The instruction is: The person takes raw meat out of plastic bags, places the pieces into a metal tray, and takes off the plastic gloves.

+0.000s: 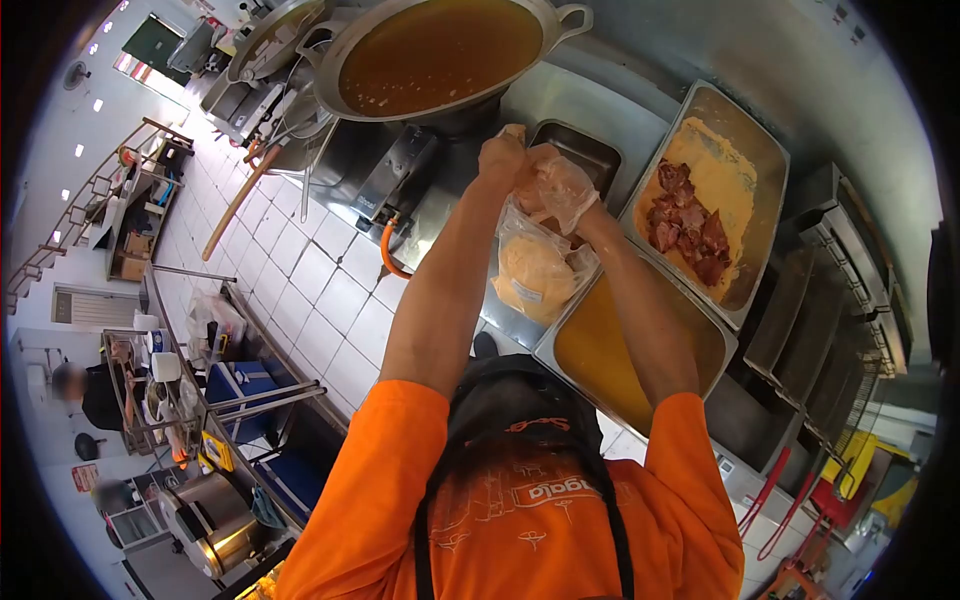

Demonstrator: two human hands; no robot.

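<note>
My left hand (pixel 502 155) is bare and closed, its fingers bunched above the dark metal tray; what it pinches is hidden. Right beside it, my right hand (pixel 560 188) is covered in thin clear plastic that looks like a disposable glove. How its fingers are bent cannot be made out through the plastic. Just below both hands sits a clear plastic bag (pixel 535 270) of pale orange powder with a white label, its top gathered near my right wrist. The dark metal tray (pixel 603 158) lies partly behind my hands.
A wide pan of brown liquid (pixel 440 55) stands at the top, near a burner control box (pixel 398 170) with an orange hose. To the right, a deep steel pan (pixel 735 135) holds raw meat pieces (pixel 685 220) and orange coating. A pan of yellowish liquid (pixel 625 350) sits under my right forearm.
</note>
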